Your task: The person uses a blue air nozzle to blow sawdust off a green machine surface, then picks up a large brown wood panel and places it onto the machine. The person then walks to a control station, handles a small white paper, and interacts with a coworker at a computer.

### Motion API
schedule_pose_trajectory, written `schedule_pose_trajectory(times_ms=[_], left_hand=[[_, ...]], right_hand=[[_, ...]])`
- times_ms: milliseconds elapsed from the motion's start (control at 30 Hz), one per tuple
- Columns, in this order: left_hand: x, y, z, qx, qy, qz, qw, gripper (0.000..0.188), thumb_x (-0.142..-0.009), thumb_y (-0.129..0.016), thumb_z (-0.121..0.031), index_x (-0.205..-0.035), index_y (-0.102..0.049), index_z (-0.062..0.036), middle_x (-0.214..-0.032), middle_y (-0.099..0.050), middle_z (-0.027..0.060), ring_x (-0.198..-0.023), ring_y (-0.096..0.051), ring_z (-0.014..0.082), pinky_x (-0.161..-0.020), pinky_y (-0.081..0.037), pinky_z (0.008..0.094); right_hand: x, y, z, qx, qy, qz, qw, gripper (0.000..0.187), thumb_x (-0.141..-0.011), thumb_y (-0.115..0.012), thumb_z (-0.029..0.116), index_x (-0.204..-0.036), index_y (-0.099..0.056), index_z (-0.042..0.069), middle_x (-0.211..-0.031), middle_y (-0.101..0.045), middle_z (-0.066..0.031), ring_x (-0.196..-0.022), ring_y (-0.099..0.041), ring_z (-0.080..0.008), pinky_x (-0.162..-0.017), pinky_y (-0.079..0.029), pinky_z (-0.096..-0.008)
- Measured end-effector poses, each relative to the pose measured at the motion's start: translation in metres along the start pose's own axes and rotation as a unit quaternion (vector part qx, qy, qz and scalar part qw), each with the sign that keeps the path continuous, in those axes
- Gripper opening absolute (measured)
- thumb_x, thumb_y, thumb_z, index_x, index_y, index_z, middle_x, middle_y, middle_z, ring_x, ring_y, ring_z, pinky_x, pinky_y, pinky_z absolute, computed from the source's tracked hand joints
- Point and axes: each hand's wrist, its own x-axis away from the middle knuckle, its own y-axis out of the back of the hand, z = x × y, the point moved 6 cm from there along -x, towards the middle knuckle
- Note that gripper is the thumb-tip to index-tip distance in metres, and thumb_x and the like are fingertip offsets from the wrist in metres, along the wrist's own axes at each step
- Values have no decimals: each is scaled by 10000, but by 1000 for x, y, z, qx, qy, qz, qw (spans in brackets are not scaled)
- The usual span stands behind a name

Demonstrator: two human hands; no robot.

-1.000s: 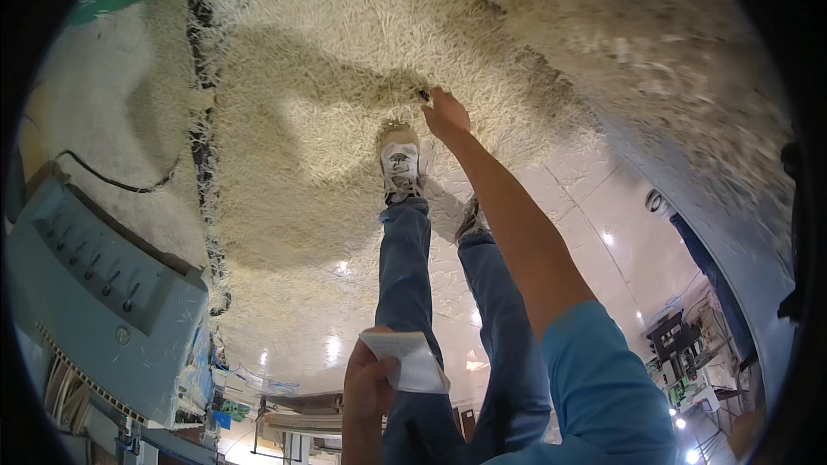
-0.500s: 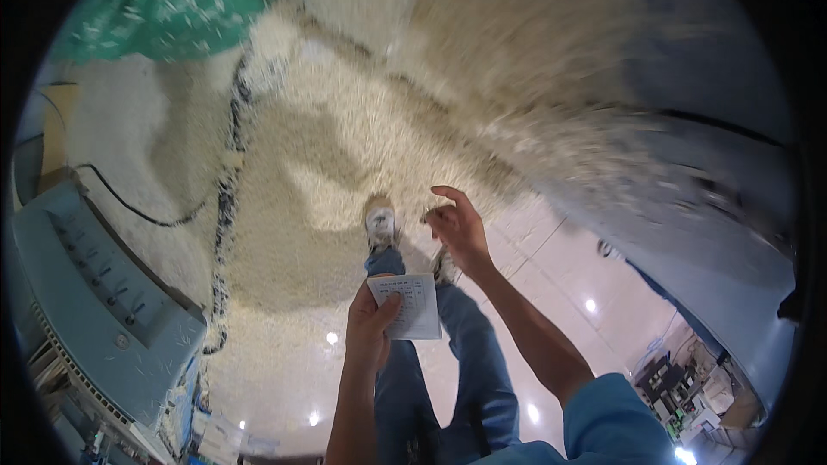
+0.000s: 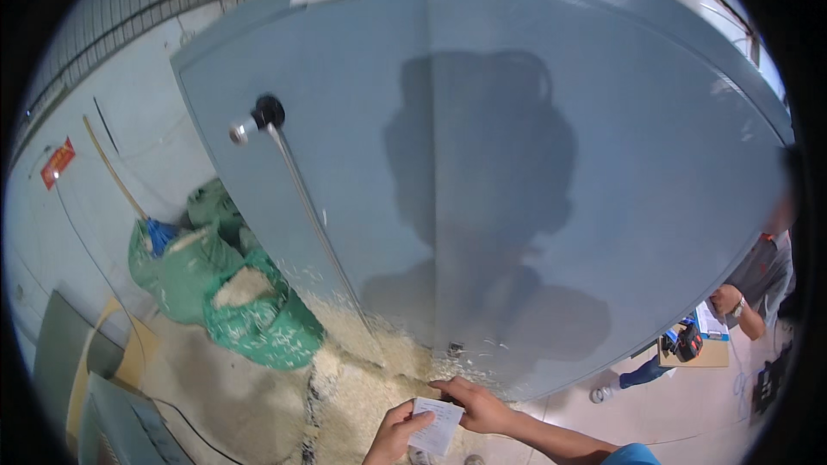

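Observation:
My left hand (image 3: 394, 437) pinches a small white printed paper card (image 3: 438, 424) between thumb and fingers, low in the view. Close to the card's upper right edge is my right hand (image 3: 475, 406), its fingers curled toward the card. What those fingers hold, if anything, is hidden. Beyond both hands rises a large grey-blue metal panel (image 3: 345, 60), with my shadow across it. On its left side sits a black-and-silver knob (image 3: 268, 110) with a long thin metal rod (image 3: 306, 198) slanting down from it.
Pale shavings (image 3: 357, 392) cover the floor at the panel's foot. Green sacks (image 3: 263, 327) stand at the left, one showing shavings inside. A grey-blue machine part (image 3: 121, 422) is at lower left. Another person's hand (image 3: 726, 300) is at right, near a clipboard (image 3: 711, 323).
My view has swung up from the floor to the tall panel. My right hand has come in beside the card, which my left hand keeps holding.

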Motion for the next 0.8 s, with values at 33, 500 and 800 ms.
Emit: schedule_pose_trajectory(times_ms=[33,500,800], left_hand=[[0,-7,-12,-19,19,17,999,304,-966,-693,-140,-1222,-651,19,-1046,-728,70,-913,-690,141,-813,-539,285],[13,-103,-406,-87,-343,122,927,315,-967,-684,-148,-1245,-618,-15,-1157,-718,100,-1012,-720,187,-899,-598,361],[2,-150,-551,-71,-393,170,901,371,-1003,-646,-143,-1338,-558,-8,-1232,-688,110,-1099,-694,184,-943,-583,350]], right_hand=[[1,12,13,25,6,5,1000,595,-808,-722,7,-1381,-566,51,-1157,-655,-155,-1059,-662,-349,-895,-548,-421],[-53,196,213,-210,130,-233,941,310,-1008,-681,225,-1188,-606,-16,-1051,-686,-88,-946,-686,-174,-799,-578,-321],[-140,280,345,-141,121,-252,950,297,-994,-671,224,-1103,-677,-52,-877,-632,-42,-744,-582,-104,-664,-519,-265]])
